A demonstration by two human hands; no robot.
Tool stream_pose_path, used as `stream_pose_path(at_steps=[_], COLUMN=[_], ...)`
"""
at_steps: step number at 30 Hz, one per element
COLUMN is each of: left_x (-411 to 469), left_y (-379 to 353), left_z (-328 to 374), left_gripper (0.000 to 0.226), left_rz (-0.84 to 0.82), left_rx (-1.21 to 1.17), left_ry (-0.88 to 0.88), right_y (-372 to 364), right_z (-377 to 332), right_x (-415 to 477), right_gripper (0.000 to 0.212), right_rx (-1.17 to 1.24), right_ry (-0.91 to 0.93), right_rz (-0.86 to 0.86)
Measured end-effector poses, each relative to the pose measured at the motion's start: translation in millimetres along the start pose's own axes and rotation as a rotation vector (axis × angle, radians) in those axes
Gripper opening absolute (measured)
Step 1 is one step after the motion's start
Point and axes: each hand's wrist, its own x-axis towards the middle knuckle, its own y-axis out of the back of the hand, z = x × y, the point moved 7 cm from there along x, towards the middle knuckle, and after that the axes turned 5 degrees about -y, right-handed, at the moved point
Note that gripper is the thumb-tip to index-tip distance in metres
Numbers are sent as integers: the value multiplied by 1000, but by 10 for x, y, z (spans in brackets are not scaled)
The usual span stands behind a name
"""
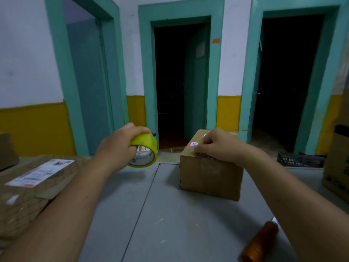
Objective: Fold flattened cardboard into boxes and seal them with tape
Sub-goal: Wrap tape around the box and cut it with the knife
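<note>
A small closed cardboard box [209, 176] stands on the grey table [170, 214], right of the middle, with clear tape over its near top edge and a small blue-marked sticker on its lid. My right hand [217, 146] rests on that top edge with curled fingers pressing on the tape. To the left of the box, my left hand [117, 144] grips a yellow-green roll of tape [144, 154], held in the air above the table.
Flattened cardboard with a white shipping label [39, 173] is piled at the left. A brown bottle-like object [261, 242] lies at the near right. A large carton [338, 163] stands at the right edge, a black crate [300, 160] behind. Three teal doorways face me.
</note>
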Motion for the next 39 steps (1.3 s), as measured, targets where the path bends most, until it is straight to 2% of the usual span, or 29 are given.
stream_pose_path(at_steps=[9, 14, 23, 28, 32, 36, 39], left_x=[20, 21, -4, -1, 2, -9, -10], left_y=[149, 213, 233, 126, -13, -207, -275], left_z=[-37, -32, -26, -82, -132, -217, -224], left_gripper=[67, 67, 60, 54, 58, 59, 58], left_rz=[89, 123, 117, 36, -37, -134, -156], left_rx=[11, 20, 21, 45, 82, 114, 100], left_ry=[2, 2, 43, 69, 102, 140, 140], right_y=[1, -4, -24, -12, 5, -15, -87], right_z=[9, 18, -5, 29, 32, -114, -232], right_x=[7, 10, 12, 29, -4, -88, -189], right_gripper=[34, 24, 42, 50, 61, 41, 31], right_rx=[37, 72, 0, 10, -90, -48, -207], right_ry=[-13, -8, 2, 13, 2, 161, 336], right_rz=[-32, -43, -27, 21, 63, 59, 41])
